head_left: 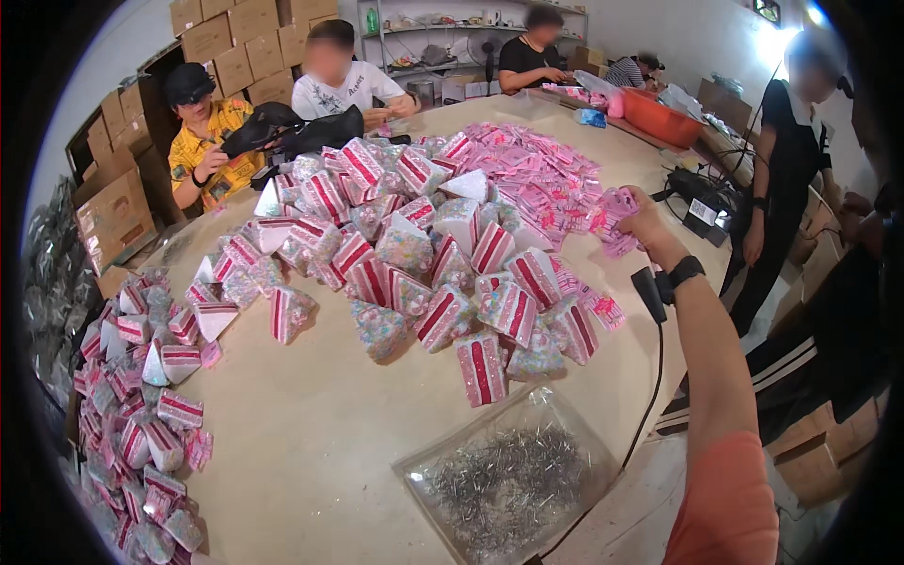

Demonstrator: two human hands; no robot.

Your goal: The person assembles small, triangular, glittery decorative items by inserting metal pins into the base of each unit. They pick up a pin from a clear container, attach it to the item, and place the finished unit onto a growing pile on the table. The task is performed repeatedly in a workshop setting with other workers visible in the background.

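My right arm reaches out to the far right of the table, and my right hand (642, 218) is closed on a bunch of pink printed tags (617, 224). Beside it spreads a heap of the same pink tags (532, 169). Nearer, a large pile of glittery cake-slice-shaped pieces (405, 247), pink and white with a red stripe, covers the middle of the table. A black strap with a small black device (650, 294) and a cable sits at my right wrist. My left hand is out of the picture.
A clear tray (414, 474) of small metal pieces (508, 490) stands near me. More cake-slice pieces (160, 443) lie along the left edge. People (212, 141) sit at the far side; another person (772, 179) stands at right. An orange basin (659, 121) stands at back right.
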